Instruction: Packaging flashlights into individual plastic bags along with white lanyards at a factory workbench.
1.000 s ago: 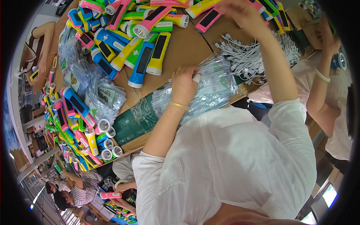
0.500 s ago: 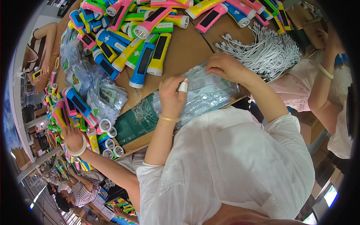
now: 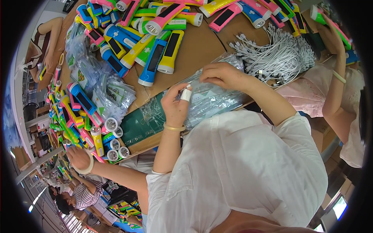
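Observation:
A stack of clear flat plastic bags (image 3: pixel 215 101) with printed cards inside lies at the table's front edge. Over its left end, my left hand (image 3: pixel 175 108) has its fingers curled in. White wrapping covers one digit, and whatever is pinched there cannot be made out. My right hand (image 3: pixel 227 76) rests on the upper part of the stack, its bent fingers closed on the film of a plastic bag. Beyond the hands lie a blue flashlight (image 3: pixel 153 62) and a yellow flashlight (image 3: pixel 171 52), each with a dark panel.
Many colourful flashlights (image 3: pixel 124 37) are heaped at the far left. More bags (image 3: pixel 103 83) sit left of my hands, above a green mat (image 3: pixel 140 130). White cables (image 3: pixel 278 54) are bundled at the right. A co-worker's hand (image 3: pixel 79 159) is at left, another's (image 3: pixel 330 37) holds a flashlight at right.
My right hand has shifted left and slightly nearer, closer to my left hand. The left co-worker's hand has moved nearer, off the flashlights. At right, a flashlight has come into view in a co-worker's hand.

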A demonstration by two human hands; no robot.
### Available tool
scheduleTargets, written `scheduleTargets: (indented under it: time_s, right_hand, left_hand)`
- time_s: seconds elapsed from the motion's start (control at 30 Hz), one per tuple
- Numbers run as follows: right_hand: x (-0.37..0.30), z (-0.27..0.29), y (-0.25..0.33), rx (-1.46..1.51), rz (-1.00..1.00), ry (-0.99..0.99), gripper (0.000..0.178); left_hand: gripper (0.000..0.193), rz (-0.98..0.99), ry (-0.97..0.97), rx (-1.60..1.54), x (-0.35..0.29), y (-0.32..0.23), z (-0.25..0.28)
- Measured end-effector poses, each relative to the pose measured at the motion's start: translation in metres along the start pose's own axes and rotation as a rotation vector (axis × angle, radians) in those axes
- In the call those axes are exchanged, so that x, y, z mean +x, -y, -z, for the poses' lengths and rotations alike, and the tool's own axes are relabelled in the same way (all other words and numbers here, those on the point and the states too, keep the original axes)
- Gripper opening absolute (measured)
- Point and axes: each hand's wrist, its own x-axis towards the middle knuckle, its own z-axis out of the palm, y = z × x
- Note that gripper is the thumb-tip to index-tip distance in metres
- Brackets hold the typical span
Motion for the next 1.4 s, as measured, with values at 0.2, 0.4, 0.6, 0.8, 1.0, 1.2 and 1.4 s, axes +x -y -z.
scheduleTargets:
  time_s: [0.2,0.4,0.6,0.8,1.0,1.2,1.4]
  right_hand:
    - [-0.008,0.012,0.003,-0.17,-0.029,0.114,0.014]
    - [-0.003,0.085,-0.018,-0.226,-0.498,-0.082,0.035]
    - [0.076,0.111,-0.085,-0.655,-1.058,-0.518,0.112]
    - [0.071,0.097,-0.111,-0.427,-1.209,-0.63,0.134]
    - [0.024,0.087,-0.058,0.494,-0.653,-0.75,0.065]
    - [-0.023,0.047,0.049,0.473,-0.334,-0.382,0.058]
    - [-0.045,0.052,0.065,-0.237,-0.45,0.119,0.052]
  left_hand:
    - [0.023,-0.342,0.191,0.308,0.014,-0.006,-0.005]
    - [0.022,-0.419,0.203,0.339,0.016,-0.007,-0.006]
    - [0.027,-0.703,0.495,0.234,0.019,-0.035,-0.031]
    - [0.031,-0.653,0.526,0.173,0.018,-0.032,-0.022]
    - [0.015,-0.54,0.515,0.07,0.019,-0.018,-0.017]
    - [0.022,-0.493,0.452,0.007,0.017,-0.016,-0.023]
    - [0.019,-0.5,0.331,-0.042,0.015,-0.019,-0.02]
